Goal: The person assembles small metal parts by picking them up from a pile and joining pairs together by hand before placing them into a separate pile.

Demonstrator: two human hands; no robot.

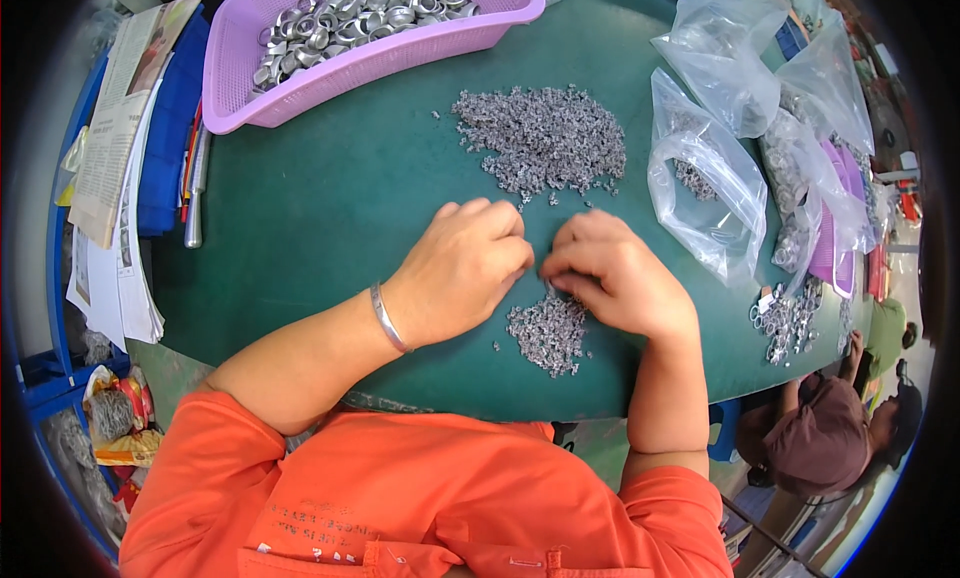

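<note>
My left hand (pixel 462 268), with a silver bangle (pixel 386 318) at the wrist, has its fingers curled closed over the green table; whatever they hold is hidden. Facing it, my right hand (pixel 612 270) pinches thumb to fingers just above a small pile of tiny grey metal parts (pixel 547 333). It is a little blurred, and what it pinches is too small to name. Beyond both hands lies a larger heap of the same grey parts (pixel 545 138). The hands are close together but apart.
A purple plastic basket (pixel 375 70) with silver metal rings stands at the back left. Clear plastic bags (pixel 705 178) lie on the right, beside loose shiny metal pieces (pixel 787 320). Papers (pixel 125 178) and blue bins (pixel 172 143) line the left edge. Another person (pixel 820 433) sits at far right.
</note>
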